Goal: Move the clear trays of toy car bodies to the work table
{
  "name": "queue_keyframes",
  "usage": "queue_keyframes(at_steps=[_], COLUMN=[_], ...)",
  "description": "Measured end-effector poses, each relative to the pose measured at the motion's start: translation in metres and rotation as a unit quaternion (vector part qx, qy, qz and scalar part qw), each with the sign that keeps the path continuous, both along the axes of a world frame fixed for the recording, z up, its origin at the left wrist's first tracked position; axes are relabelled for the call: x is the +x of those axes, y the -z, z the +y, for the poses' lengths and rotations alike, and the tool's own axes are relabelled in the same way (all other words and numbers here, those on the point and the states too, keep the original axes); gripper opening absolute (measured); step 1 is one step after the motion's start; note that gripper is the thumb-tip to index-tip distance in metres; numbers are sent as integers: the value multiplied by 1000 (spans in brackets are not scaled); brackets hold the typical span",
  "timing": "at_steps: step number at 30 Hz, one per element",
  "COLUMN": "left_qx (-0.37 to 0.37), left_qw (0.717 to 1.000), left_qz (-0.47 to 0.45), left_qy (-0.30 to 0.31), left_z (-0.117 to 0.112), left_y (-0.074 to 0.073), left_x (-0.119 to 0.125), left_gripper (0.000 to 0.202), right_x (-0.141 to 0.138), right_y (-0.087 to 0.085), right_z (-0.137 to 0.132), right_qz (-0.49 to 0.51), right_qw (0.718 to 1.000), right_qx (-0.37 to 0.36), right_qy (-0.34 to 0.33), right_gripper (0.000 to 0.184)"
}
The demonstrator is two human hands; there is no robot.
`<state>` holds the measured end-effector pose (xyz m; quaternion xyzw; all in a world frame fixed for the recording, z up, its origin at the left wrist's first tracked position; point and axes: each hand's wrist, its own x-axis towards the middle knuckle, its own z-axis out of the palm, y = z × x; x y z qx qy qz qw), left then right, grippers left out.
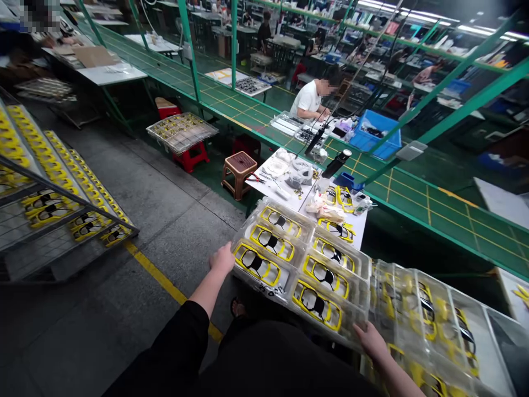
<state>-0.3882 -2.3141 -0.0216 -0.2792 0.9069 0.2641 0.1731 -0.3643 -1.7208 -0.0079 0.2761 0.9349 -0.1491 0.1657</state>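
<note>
A clear plastic tray (pixel 359 311) is held level in front of my body, one hand on each side. Several yellow toy car body shells (pixel 317 306) with black roofs lie in its compartments, in two columns. My left hand (pixel 222 260) is closed around the tray's left edge. At the near right corner, my right hand (pixel 371 339) grips the rim, with the thumb on top. The tray's far side is over the near part of a white worktable (pixel 265 186). The fingers under the tray are hidden.
More clear trays (pixel 481 309) of yellow shells stand at right. A rack (pixel 88 201) of filled trays is at left. Pliers (pixel 257 178), bags and a black bottle (pixel 335 164) are on the worktable. Beyond it run a green conveyor (pixel 252 129), a blue bin (pixel 378 135) and a seated co-worker.
</note>
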Motion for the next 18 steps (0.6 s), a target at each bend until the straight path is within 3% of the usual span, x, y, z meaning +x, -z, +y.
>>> queue_keyframes(at_steps=[3, 8, 18], left_qx=[-1, -8, -12], left_qw=[1000, 999, 1000], left_qz=[-11, -33, -14], left_qy=[-2, -4, -14], left_z=[-25, -69, -166], left_y=[3, -2, -5], left_x=[-4, -16, -33], left_gripper=[60, 56, 50], right_x=[-3, -9, -25], right_y=[8, 20, 27], right_z=[-14, -41, -123], right_qz=[-25, -44, -34], right_qw=[999, 997, 990], right_qx=[-26, -59, -113], right_qy=[1, -6, -81], right_gripper=[48, 31, 32])
